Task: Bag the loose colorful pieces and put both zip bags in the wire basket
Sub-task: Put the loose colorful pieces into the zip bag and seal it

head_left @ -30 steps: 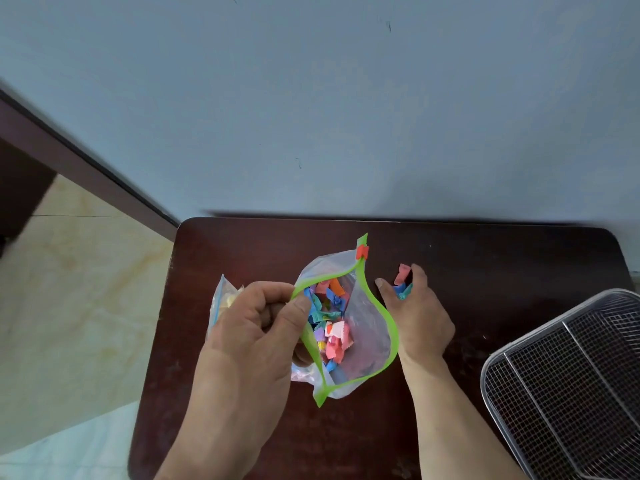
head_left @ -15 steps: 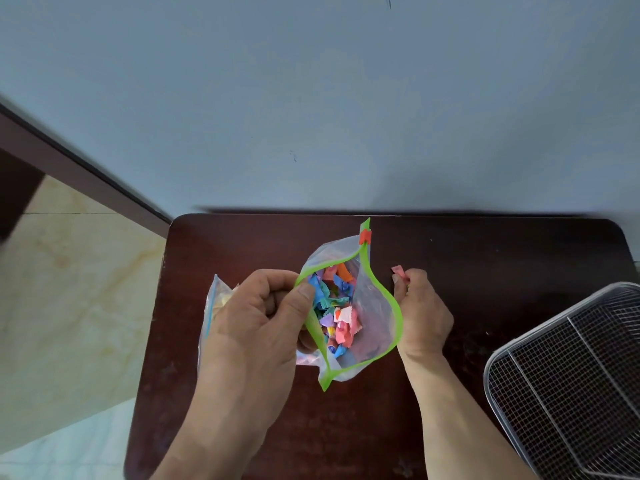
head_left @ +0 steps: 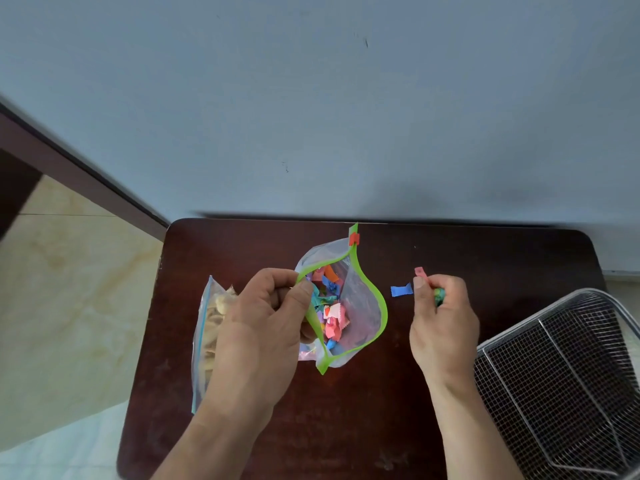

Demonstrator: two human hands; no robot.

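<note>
Green-rimmed zip bag [head_left: 360,306], on dark table [head_left: 485,251]: soft, light; left hand [head_left: 263,320] pinches its rim, the likeliest hold. Right hand [head_left: 441,313] closed on 2 wrapped pieces; 1 blue piece [head_left: 401,291] lies loose beside it, probably light and crinkly.

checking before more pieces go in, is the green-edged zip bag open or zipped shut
Open. The green-edged zip bag has its two rim strips bowed wide apart, colorful pieces visible inside; the left hand holds one rim.
</note>
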